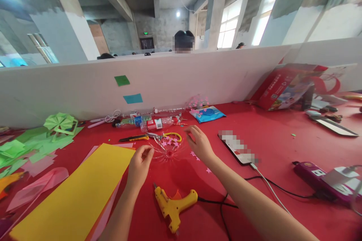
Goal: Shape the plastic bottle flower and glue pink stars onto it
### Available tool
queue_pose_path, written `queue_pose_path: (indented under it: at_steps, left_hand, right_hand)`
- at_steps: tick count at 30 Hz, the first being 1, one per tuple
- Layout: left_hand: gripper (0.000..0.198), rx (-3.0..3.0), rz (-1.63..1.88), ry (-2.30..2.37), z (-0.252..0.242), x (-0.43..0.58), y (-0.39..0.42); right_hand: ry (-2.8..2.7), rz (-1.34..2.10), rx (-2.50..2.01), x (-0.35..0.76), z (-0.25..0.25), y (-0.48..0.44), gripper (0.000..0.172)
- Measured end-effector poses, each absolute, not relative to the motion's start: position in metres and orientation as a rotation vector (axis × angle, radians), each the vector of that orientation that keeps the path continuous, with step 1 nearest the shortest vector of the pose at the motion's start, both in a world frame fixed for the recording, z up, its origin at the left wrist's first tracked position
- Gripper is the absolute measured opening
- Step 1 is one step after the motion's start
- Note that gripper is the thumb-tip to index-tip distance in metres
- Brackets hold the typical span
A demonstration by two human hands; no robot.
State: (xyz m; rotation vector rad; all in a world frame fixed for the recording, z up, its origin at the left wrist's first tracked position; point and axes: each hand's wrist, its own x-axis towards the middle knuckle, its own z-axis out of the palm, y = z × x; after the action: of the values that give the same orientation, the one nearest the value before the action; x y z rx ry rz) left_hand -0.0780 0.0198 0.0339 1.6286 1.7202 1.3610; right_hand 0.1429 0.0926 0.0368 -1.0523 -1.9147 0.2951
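Observation:
Between my hands on the red table lies a clear plastic bottle piece (169,153), cut into strips spread like petals, with pink stars (167,142) on it. My left hand (139,167) is at its left edge, fingers curled and thumb near the fingertips; whether they pinch a clear strip is too small to tell. To the right of the piece, my right hand (200,145) hovers with bent fingers and the thumb apart, nothing visible between them. A yellow hot glue gun (175,207) lies just in front. Behind the piece are yellow-handled scissors (172,135) and a utility knife (135,138).
Yellow paper (76,192) and green paper pieces (36,147) lie left. Plastic bottles (157,123) and a blue packet (207,113) lie by the white partition (169,79). A phone (236,148), cables and a purple power strip (322,182) are right.

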Motion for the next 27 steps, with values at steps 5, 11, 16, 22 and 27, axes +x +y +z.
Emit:
queue_pose_path:
  at_steps: [5,11,16,22,27]
  left_hand:
    - [0.025,1.743,1.544,1.743,0.023,-0.084,0.026]
    - [0.038,1.233,1.531,1.758,0.004,-0.113,0.029]
    - [0.048,1.120,1.491,1.544,0.003,-0.102,0.029]
    - [0.042,1.222,1.471,1.487,0.007,-0.089,0.029]
    - [0.045,1.182,1.506,1.518,0.009,-0.093,0.022]
  right_hand:
    - [-2.020,0.299,-0.899,0.152,0.037,0.058,0.017]
    - [-1.942,0.310,-0.995,0.149,0.024,0.052,0.012]
    - [-1.957,0.209,-0.899,0.148,0.022,0.042,0.009]
    - [-2.104,0.160,-0.753,0.145,0.019,0.031,0.014]
    - [-1.996,0.188,-0.881,0.148,0.017,0.036,0.013]
